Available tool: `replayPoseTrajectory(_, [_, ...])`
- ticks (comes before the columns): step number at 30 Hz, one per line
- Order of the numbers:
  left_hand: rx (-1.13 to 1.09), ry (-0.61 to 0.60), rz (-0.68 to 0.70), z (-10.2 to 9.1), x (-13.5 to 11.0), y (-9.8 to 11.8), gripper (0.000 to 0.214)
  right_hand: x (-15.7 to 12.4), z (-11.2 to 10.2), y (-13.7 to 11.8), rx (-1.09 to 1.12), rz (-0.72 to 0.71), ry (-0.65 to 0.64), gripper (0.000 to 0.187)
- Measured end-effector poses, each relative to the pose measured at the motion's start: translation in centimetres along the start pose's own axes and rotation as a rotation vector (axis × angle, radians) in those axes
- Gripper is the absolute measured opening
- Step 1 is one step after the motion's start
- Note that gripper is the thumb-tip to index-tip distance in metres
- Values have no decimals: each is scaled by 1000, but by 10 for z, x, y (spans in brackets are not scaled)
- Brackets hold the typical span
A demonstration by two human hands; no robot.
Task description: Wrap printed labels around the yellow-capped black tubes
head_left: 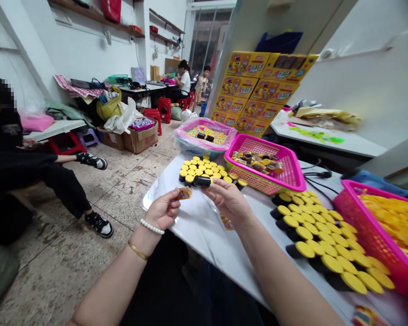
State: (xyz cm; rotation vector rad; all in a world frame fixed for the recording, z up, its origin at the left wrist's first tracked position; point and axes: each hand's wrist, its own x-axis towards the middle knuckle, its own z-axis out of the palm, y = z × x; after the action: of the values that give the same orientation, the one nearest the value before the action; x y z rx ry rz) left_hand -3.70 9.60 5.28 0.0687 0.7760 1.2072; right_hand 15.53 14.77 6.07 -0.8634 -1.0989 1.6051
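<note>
My left hand (pixel 165 209), with a pearl bracelet and a gold bangle at its wrist, pinches a small printed wrapper (pixel 185 193) in orange and yellow. Beside it my right hand (pixel 229 199) grips a small black canister (pixel 202 181) with a yellow lid, tilted on its side. Both hands are above the near edge of the white table (pixel 204 226). Just behind them stands a group of black canisters with yellow lids (pixel 204 168). Another printed wrapper (pixel 226 222) lies under my right hand.
More yellow-lidded canisters (pixel 326 235) stand in rows at the right. A pink basket (pixel 294 174) holds wrapped canisters; another pink basket (pixel 360 222) holds yellow pieces. A basin (pixel 187 145) contains colourful beads. Yellow boxes (pixel 246 104) are stacked behind. A person (pixel 37 163) sits at the left.
</note>
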Motion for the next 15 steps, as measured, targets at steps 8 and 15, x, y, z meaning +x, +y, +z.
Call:
replayPoseTrajectory(8, [-28,-5,-32,13,5,-1,13,-4,9,6,-143,-22,7,34])
replayPoseTrajectory(15, [-24,10,-10,13,10,-2,16,-5,10,4,-467,-133,96,24])
